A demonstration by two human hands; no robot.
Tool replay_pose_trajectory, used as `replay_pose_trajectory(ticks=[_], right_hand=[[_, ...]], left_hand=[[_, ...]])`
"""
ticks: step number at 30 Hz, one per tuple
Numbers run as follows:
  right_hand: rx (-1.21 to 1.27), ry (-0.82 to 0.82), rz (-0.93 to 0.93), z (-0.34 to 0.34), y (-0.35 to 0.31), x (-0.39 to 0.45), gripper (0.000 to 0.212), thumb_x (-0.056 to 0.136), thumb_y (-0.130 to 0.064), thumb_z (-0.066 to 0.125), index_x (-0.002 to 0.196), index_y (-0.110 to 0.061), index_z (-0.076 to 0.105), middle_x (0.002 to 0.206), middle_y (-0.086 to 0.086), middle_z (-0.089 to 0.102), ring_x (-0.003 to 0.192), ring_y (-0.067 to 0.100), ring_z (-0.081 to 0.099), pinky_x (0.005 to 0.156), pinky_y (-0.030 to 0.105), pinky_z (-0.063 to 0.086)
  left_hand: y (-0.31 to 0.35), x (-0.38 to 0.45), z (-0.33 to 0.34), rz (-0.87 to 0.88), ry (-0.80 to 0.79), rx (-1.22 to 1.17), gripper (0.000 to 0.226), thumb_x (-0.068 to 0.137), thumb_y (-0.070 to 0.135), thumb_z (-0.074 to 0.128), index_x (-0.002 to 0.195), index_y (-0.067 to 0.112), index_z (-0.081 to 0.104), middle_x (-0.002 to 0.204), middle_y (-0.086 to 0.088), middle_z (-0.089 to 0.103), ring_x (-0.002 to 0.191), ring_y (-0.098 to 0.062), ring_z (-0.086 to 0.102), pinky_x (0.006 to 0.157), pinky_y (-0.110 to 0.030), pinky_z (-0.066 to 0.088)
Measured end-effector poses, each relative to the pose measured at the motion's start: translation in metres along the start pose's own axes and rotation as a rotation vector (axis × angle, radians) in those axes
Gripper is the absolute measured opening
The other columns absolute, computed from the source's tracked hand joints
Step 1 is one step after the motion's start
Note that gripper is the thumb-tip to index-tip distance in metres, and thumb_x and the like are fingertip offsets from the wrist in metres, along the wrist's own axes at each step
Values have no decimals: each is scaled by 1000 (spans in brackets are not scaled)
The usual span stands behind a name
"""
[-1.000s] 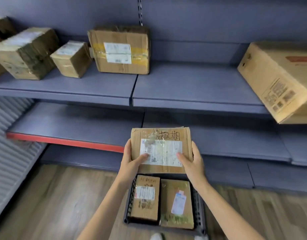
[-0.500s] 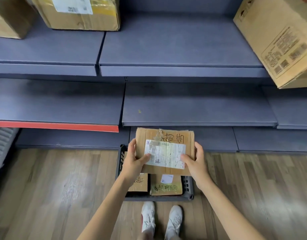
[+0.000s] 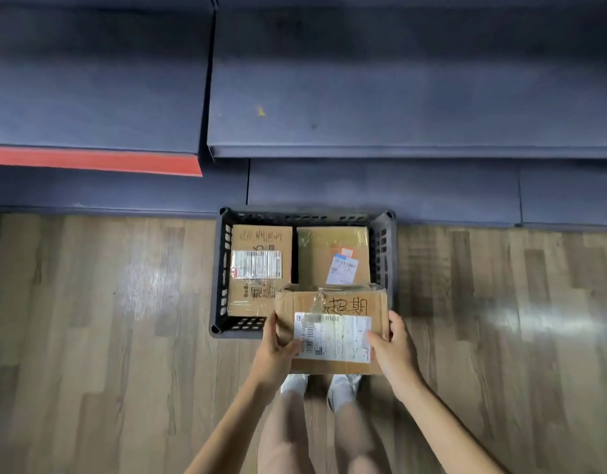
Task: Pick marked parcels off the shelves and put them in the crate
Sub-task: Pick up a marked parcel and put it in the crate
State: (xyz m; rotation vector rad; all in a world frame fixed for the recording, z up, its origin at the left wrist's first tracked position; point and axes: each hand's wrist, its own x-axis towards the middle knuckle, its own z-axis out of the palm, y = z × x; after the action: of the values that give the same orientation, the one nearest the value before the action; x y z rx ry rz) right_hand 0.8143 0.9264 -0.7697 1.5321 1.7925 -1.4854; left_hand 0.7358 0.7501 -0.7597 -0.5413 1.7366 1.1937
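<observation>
I hold a flat cardboard parcel [image 3: 332, 331] with handwritten marks and a white label, above the near right corner of the dark crate [image 3: 220, 268] on the floor. My left hand [image 3: 276, 354] grips its left edge and my right hand [image 3: 392, 350] grips its right edge, thumbs on the label. Inside the crate lie two parcels side by side: a marked one with a barcode label [image 3: 259, 265] on the left and a taped one with a small label [image 3: 332, 256] on the right.
Dark blue shelf boards [image 3: 363, 97] run across the top, one with a red front edge [image 3: 93, 162] at the left. The crate stands against the shelf base on a wooden floor [image 3: 107, 319]. My white shoes [image 3: 343, 388] are just behind the crate.
My view has tilted down from the shelves to the floor. Both hands have carried the parcel down and closer to the crate, which now shows in full.
</observation>
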Motion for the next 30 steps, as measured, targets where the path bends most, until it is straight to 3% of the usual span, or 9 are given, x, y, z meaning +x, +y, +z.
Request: replay_pose_trajectory(ticks=[2,4,8,10,14,18,24,27,30], right_hand=[[-33,-10,16,7,10,16,59,83,-14,58,138,-17,36,126,7,57,105,23,57,87,41,51],[-13,-19,33,12,16,31,60,84,-12,57,140,-17,35,125,6,57,103,21,58,73,29,52],[34,-2,26,15,23,60,55,84,-11,56,136,-17,41,121,5,60,101,20,60,68,25,50],[39,10,15,15,23,77,46,83,-9,56,127,-15,48,116,6,63,99,20,60,78,32,51],[75,-24,-37,12,11,119,31,84,-4,54,110,-19,56,105,2,65,92,17,62,71,28,51],[97,1,-60,15,-2,170,34,85,-3,53,117,-13,55,101,-2,61,82,5,57,56,15,43],[77,3,-79,26,-12,234,34,80,-9,56,113,-18,59,105,-1,66,92,14,62,68,28,53],[46,11,-102,32,-13,254,29,73,-14,57,101,-22,64,98,-3,70,91,16,65,80,40,55],[32,37,-102,34,-14,265,26,78,-12,56,100,-19,67,97,-4,71,89,14,67,79,38,56]], left_hand=[[-14,20,4,-35,12,12,75,67,28,62,135,29,29,109,-9,62,99,-30,62,87,-56,50],[-22,38,8,-53,7,8,79,62,33,61,135,28,31,109,-11,62,100,-34,62,84,-59,50],[-15,61,18,-32,-17,-2,67,69,18,58,132,19,35,102,-14,62,101,-38,61,84,-59,50],[-10,79,24,-7,-23,2,53,81,5,57,129,11,37,98,-15,60,94,-35,63,82,-53,53],[2,125,36,20,-61,14,24,89,-5,50,108,5,40,91,-17,59,56,-15,63,45,-27,49],[15,171,51,-15,-93,65,21,88,2,54,101,14,42,100,-15,62,68,-24,65,55,-33,55],[33,231,65,-75,-48,-16,36,90,1,49,120,18,41,94,-4,56,76,-18,58,41,-22,49],[37,248,65,-134,-28,-71,25,92,4,47,112,18,42,93,-5,58,78,-20,59,45,-26,47],[37,261,68,-162,-4,-107,21,92,8,50,108,18,41,97,-6,59,83,-22,60,51,-28,49]])
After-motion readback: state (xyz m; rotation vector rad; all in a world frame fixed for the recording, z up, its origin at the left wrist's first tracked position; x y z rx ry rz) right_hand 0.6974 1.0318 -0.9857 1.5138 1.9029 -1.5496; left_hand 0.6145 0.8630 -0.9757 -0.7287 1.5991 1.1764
